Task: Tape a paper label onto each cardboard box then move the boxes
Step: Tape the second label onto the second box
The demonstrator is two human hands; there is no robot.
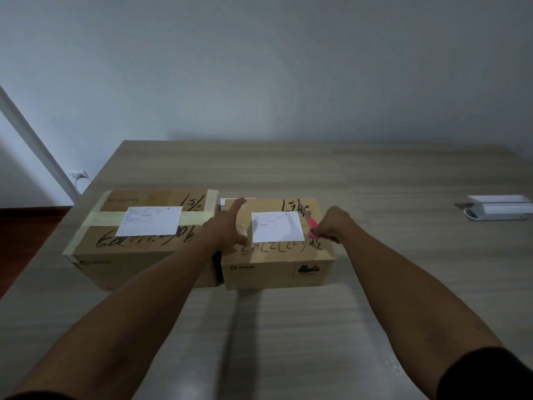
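Wall socket: white plug and cord (79, 176) low on the wall, beyond the worktop's far left corner.
Worktop: pale wood-grain worktop (288, 327); both boxes sit toward its left edge, side by side, almost touching.
Left box: larger brown cardboard box (138, 255) banded with wide beige tape (98, 219), black handwriting across its top; white rectangular paper label (150, 225) lies flat on the top.
Left hands: left hand (227, 223) reaches onto the left part of the smaller box's top, fingers straight and spread, thumb near the second label's lower left corner, gripping nothing.
Right box: smaller brown cardboard box (277, 272), "PICO" printed on its near side; white square paper label (277, 230) lies centred on top.
Right hands: right hand (334, 223) curled round pink-handled scissors (313, 228) at the label's right edge.
Far right edge: white oblong device (499, 209), kind unclear, well apart from the boxes.
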